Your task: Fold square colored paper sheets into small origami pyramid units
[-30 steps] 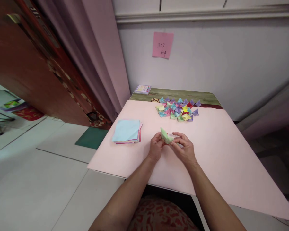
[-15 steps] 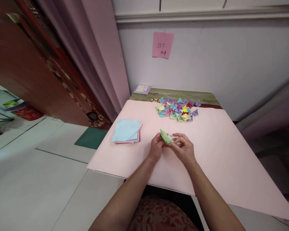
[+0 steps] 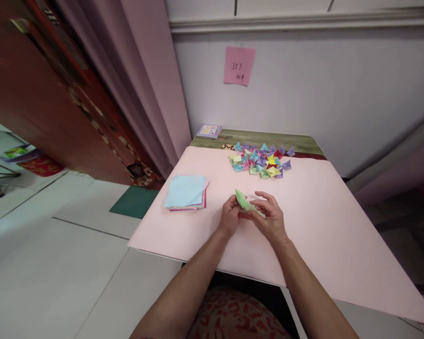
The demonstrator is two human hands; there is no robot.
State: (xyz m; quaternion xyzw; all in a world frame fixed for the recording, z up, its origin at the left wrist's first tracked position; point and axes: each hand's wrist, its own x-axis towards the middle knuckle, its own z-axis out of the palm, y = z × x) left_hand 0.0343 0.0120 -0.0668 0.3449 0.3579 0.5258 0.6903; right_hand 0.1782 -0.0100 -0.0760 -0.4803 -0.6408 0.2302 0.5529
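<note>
A light green folded paper [image 3: 244, 201] is held just above the pink table cover, between both hands. My left hand [image 3: 230, 216] grips its left side, with the fingers partly hidden behind the paper. On the other side, my right hand [image 3: 271, 218] pinches the lower right part between thumb and fingers, its index finger raised a little. Beyond the hands lies a cluster of small folded paper pieces [image 3: 260, 161] in purple, blue, yellow, green, pink and red. To the left is a stack of square paper sheets [image 3: 185, 190], light blue on top.
The pink cover [image 3: 325, 226] spreads over a wood-patterned table [image 3: 289, 140]. A small pack of printed cards or paper [image 3: 209, 131] sits at the far left corner. A pink note [image 3: 239, 66] is stuck on the wall. Purple curtain [image 3: 151, 80] hangs at left.
The fingers of my right hand have lifted and spread slightly over the green paper. My left hand keeps its hold in the same place.
</note>
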